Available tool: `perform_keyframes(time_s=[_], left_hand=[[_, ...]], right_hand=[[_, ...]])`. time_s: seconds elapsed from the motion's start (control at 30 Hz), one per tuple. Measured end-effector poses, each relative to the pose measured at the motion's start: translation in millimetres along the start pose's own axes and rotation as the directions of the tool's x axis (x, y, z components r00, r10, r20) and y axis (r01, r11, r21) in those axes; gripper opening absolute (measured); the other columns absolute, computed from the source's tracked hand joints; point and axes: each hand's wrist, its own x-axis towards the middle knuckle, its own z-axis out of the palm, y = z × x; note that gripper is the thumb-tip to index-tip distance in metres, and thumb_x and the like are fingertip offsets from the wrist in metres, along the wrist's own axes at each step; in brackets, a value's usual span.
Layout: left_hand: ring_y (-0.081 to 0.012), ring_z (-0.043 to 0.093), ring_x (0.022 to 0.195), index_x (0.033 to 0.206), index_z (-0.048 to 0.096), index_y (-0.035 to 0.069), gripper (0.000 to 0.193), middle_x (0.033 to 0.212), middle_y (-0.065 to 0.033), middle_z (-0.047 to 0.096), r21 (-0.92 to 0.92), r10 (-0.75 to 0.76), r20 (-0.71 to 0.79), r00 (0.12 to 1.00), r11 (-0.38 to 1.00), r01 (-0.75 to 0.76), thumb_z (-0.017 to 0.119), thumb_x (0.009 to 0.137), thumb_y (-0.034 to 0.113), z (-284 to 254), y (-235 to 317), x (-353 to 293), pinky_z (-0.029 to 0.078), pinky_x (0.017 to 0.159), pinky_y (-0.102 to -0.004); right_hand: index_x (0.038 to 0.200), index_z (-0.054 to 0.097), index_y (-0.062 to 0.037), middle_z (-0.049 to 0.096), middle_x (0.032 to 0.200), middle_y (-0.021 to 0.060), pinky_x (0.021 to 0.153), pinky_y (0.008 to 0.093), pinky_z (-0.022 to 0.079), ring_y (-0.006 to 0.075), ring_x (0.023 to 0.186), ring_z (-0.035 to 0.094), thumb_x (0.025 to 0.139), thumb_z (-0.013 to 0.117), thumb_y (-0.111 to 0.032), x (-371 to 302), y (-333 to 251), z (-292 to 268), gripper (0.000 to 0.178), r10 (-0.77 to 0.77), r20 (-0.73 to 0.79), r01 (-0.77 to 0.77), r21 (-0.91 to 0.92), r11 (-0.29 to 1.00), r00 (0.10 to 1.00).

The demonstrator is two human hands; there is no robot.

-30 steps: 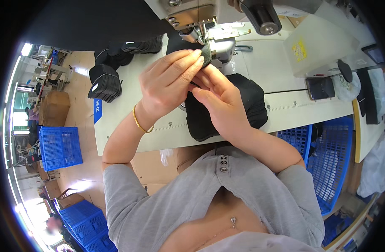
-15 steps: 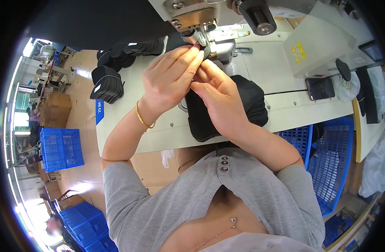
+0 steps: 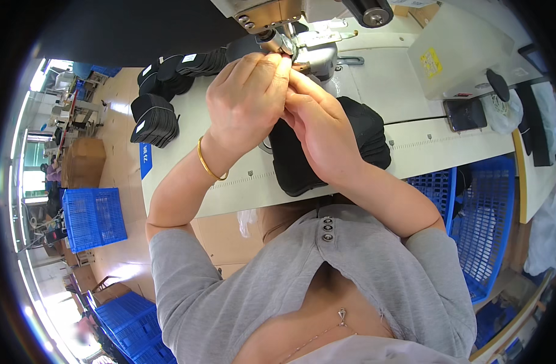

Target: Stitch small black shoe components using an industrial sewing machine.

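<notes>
A dark fabric piece [image 3: 295, 59] is right at the needle area of an industrial sewing machine [image 3: 269, 17], mostly covered by the fingers, so its outline cannot be made out. The left hand [image 3: 244, 100] arches over it, fingers side by side and seemingly closed narrowly on its edge, the tips just beside the metal presser foot [image 3: 279, 42]. The right hand [image 3: 323, 130] meets the left from the other side, thumb bent in toward the fingers; what lies between them is hidden, so I cannot tell whether it grips.

Beneath the hands, a stack of black padded pieces [image 3: 368, 134] rests on the white bench [image 3: 229, 195], and a banded black bundle [image 3: 154, 120] sits toward its left edge.

The piece is probably light, soft and pliable, hard to break but easy to crease or skew. It likely handles best pinched flat near its rim, one hand on each side, fingertips clear of the needle.
</notes>
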Motion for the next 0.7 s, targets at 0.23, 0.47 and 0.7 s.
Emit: perform_keyframes(time_s=[0.23, 0.47, 0.7], left_hand=[[-0.0174, 0.063, 0.076, 0.083, 0.068, 0.001, 0.026, 0.079, -0.0039, 0.063, -0.015, -0.054, -0.014, 0.998, 0.998, 0.054, 0.065, 0.059, 0.008, -0.8, 7.0, 6.6, 0.052, 0.062, -0.0274], [-0.0162, 0.056, 0.068, 0.075, 0.064, 0.004, 0.018, 0.071, -0.0022, 0.055, -0.025, -0.086, -0.016, 0.996, 0.996, 0.086, 0.064, 0.058, 0.008, 2.8, 8.9, 7.3, 0.047, 0.055, -0.0277], [-0.0171, 0.053, 0.064, 0.065, 0.054, 0.006, 0.012, 0.066, -0.0025, 0.048, -0.052, -0.126, 0.010, 0.992, 0.991, 0.126, 0.064, 0.058, 0.008, 0.8, 13.4, 10.8, 0.046, 0.053, -0.0287]], right_hand=[[0.128, 0.052, -0.0009, 0.058, 0.113, 0.0023, 0.094, 0.0232, 0.042, 0.0065, 0.104, 0.054, 0.098, 0.039, -0.006, -0.6, -3.4, -4.4, 0.033, 0.023, 0.003, -0.023, -0.053, 0.998, 1.000], [0.125, 0.053, -0.0018, 0.059, 0.112, 0.0014, 0.094, 0.0239, 0.042, 0.0057, 0.103, 0.054, 0.098, 0.039, -0.006, -1.7, -5.0, -7.1, 0.031, 0.033, 0.011, -0.032, -0.036, 0.999, 0.999], [0.126, 0.053, 0.0015, 0.058, 0.115, 0.0030, 0.096, 0.0238, 0.042, 0.0069, 0.106, 0.053, 0.098, 0.041, -0.007, -5.3, -5.4, -6.7, 0.032, 0.042, -0.030, -0.042, 0.002, 0.999, 0.999]])
